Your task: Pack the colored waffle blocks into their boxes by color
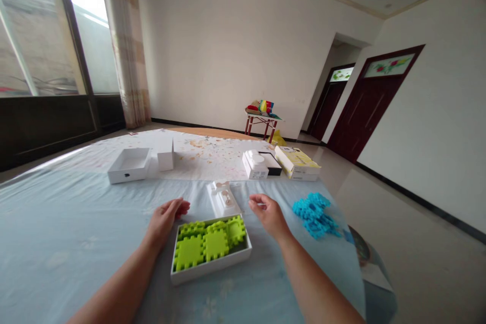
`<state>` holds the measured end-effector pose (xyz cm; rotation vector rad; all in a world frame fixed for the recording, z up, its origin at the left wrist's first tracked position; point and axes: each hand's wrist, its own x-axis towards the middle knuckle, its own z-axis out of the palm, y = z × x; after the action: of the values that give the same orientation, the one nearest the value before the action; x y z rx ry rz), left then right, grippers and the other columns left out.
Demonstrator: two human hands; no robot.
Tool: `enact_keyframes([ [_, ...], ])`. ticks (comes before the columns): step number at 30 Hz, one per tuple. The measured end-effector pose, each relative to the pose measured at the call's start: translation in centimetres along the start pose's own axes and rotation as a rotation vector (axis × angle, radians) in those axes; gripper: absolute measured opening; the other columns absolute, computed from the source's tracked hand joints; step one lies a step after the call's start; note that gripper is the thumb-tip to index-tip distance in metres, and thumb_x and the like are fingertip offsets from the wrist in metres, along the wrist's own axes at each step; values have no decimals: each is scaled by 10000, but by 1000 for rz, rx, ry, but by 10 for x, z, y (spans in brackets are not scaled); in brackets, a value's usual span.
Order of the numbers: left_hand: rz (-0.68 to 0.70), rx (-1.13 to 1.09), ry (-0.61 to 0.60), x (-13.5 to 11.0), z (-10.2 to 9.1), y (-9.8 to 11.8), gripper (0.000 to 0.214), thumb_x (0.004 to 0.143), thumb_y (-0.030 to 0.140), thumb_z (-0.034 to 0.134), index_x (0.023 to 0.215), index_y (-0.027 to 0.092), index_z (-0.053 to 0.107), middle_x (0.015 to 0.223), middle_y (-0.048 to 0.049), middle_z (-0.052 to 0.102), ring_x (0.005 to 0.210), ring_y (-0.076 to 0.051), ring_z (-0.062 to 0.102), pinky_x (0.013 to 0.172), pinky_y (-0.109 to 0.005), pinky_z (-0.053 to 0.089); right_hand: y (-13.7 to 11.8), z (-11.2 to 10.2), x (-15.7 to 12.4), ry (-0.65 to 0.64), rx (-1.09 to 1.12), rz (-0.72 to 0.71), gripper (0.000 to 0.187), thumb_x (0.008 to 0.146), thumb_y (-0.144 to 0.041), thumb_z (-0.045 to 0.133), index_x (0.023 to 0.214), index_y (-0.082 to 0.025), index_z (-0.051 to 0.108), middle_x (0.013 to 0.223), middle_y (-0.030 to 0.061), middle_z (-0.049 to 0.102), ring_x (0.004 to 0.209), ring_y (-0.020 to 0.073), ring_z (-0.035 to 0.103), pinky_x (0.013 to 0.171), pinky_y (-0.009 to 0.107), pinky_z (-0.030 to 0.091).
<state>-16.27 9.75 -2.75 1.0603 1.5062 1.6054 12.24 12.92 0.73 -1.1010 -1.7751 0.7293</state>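
While both hands look loose and seem to hold nothing, the left hand (169, 210) is just beside the back left corner of a white box (210, 267), and the right hand (269, 212) is off its back right corner. The box sits on the table (94, 243), in from the table's right edge, with green tiles (190, 252) in it. The tiles look light and a bit bendy, hard to break, and easy to pinch by their bumpy edges. The box looks stiff, so its short sides seem best to hold, kept flat. A white tray (224, 200) lies right behind it, between the hands, and could get in the way. Blue pieces (315, 215) lie near the table's right edge. Farther back are an open box (127, 175) on the left and a yellow box (298, 163) on the right.
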Motion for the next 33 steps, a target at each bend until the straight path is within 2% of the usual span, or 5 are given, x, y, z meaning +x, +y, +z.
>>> enact_keyframes([
  [7,-9,-4,7,2,0,-3,406,643,519,578,621,127,682,598,-76,688,552,-185,609,523,-271,452,-7,34,55,-241,-447,33,521,636,-581,598,948,-164,624,940,94,647,846,219,599,743,318,455],
  [13,-10,-76,27,1,-1,-9,376,676,489,568,622,134,677,592,-59,678,555,-168,595,529,-253,435,-13,60,64,-376,-660,96,501,527,-556,674,877,-199,640,939,93,654,909,282,589,731,347,447],
  [19,-33,-181,31,-2,0,-6,349,671,464,585,619,131,676,585,-53,666,557,-159,581,540,-249,423,-6,31,62,-267,-573,50,468,640,-276,622,1098,-199,561,1066,86,626,988,234,568,814,323,436],
  [24,-56,-293,8,-5,-1,1,343,661,455,586,626,126,678,592,-53,663,567,-161,579,564,-261,427,-6,-13,39,-133,-120,-94,453,728,-322,581,1150,-168,523,1136,94,589,1016,203,555,882,346,420],
  [33,-93,-418,-63,-6,-2,5,324,684,434,576,636,127,668,603,-40,642,589,-151,571,599,-260,425,-54,-8,-13,-453,-75,-281,377,743,-222,588,1119,-237,566,1063,39,591,1007,172,530,922,331,389],
])
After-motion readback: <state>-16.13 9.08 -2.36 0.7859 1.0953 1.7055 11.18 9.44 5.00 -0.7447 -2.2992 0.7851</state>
